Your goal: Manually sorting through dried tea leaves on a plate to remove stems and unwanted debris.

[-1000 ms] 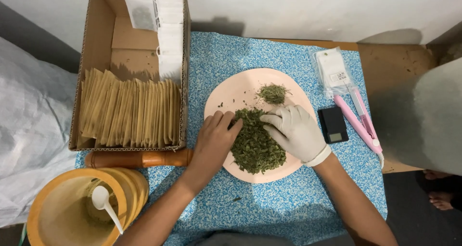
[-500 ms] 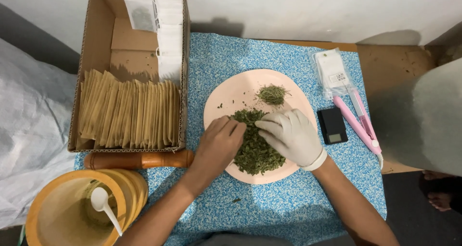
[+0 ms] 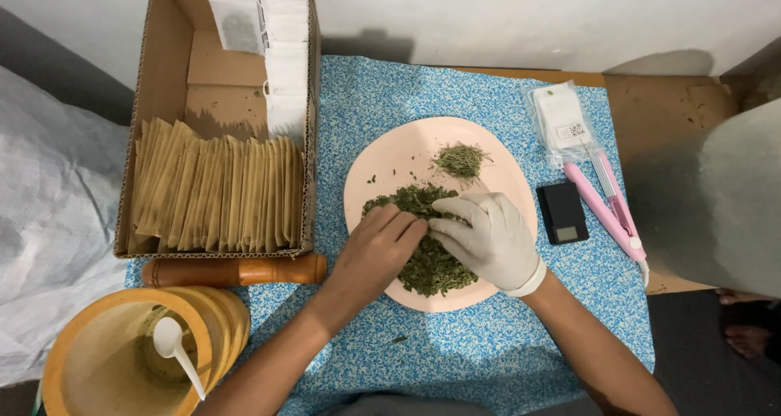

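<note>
A pale pink plate [image 3: 390, 160] lies on a blue patterned cloth [image 3: 455, 343]. On it sit a large heap of dark green dried leaves [image 3: 427, 271] and, farther back, a small pile of thin green stems [image 3: 460, 159]. My left hand [image 3: 376, 249], bare, rests on the left side of the heap with its fingers curled into the leaves. Wearing a white glove, my right hand [image 3: 488, 239] presses on the heap's right side. The fingertips of both hands meet over the leaves.
A cardboard box [image 3: 167, 66] at the left holds brown paper sachets [image 3: 220, 192] and white filter bags [image 3: 281, 58]. In front lie a wooden pestle [image 3: 236, 270] and a mortar [image 3: 106, 359] with a white spoon [image 3: 179, 347]. Right of the plate: black pocket scale [image 3: 562, 211], pink sealer [image 3: 612, 209], bag packet [image 3: 563, 121].
Both hands have drawn closer together over the leaf heap, fingertips now touching. The heap has been pushed and spread a little to the left under my left hand.
</note>
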